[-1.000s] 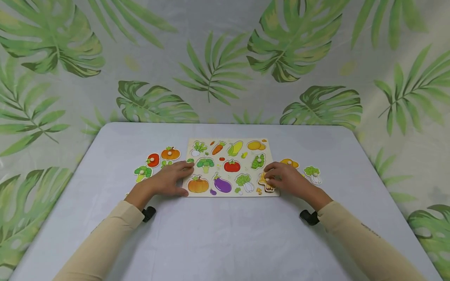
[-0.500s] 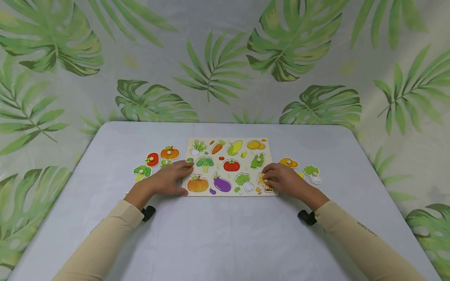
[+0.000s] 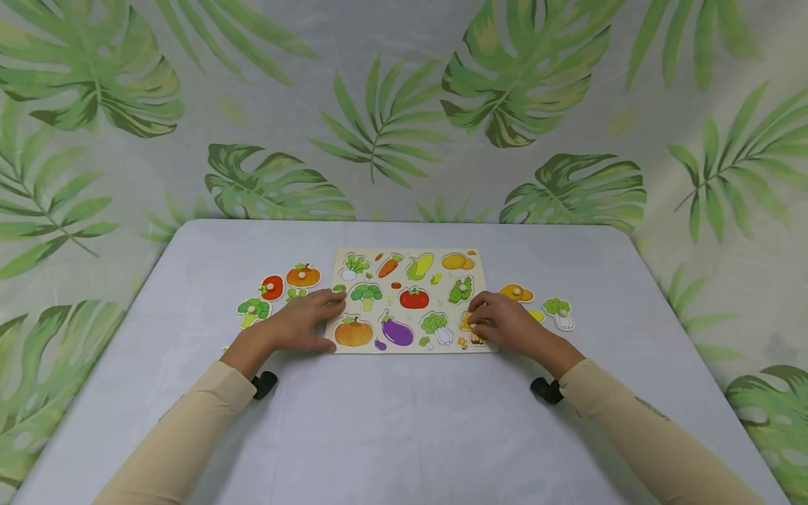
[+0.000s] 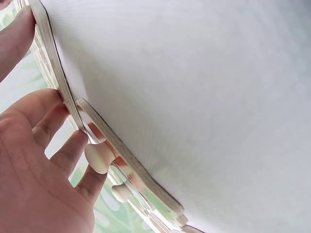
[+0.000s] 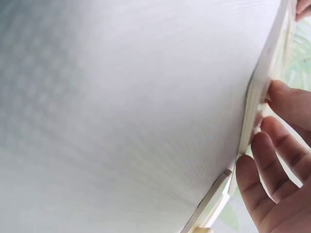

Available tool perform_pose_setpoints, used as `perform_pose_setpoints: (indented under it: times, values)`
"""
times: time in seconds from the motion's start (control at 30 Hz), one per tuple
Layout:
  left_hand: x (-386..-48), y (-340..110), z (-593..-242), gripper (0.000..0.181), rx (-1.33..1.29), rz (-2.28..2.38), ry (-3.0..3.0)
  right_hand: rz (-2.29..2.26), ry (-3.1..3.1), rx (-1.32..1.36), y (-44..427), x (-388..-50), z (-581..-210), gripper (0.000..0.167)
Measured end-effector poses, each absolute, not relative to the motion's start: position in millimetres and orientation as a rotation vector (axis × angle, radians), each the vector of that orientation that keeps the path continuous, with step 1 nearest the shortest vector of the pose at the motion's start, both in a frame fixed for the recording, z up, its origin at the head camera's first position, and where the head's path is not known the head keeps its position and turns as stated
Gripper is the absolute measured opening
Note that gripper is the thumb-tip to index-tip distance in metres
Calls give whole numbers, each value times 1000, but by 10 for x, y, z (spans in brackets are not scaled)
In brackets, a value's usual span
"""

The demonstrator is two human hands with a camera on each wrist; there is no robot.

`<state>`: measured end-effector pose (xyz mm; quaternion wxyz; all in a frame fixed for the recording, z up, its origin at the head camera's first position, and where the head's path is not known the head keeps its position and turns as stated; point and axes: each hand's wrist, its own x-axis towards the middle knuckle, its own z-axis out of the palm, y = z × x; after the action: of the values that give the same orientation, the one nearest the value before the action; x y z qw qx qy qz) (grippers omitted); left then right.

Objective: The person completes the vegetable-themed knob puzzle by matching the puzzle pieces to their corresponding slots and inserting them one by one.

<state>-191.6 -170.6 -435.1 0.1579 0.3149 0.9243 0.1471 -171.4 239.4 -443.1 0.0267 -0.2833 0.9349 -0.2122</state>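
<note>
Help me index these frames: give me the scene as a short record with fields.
Board: vegetable puzzle, flat on white table
Left grip: fingers touch board's left edge
Right grip: at the board's mushroom; pinch unclear
Set in board: knobbed green piece
Loose, left: tomato piece, pumpkin piece, broccoli piece, among others
Loose, right: potato piece, cabbage piece, yellow piece partly hidden

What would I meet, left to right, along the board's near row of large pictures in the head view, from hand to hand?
Left hand → pumpkin picture → eggplant picture → bok choy picture → mushroom piece → right hand, which partly covers the mushroom piece.
</note>
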Motion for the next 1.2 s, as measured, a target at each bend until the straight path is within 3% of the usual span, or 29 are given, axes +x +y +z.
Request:
perform_pose_setpoints:
  times: [1.2]
  values:
    - [-1913,-1730,-4353,83,916,438,2631,-613,2775,-845,2370,-1741,-4322,18]
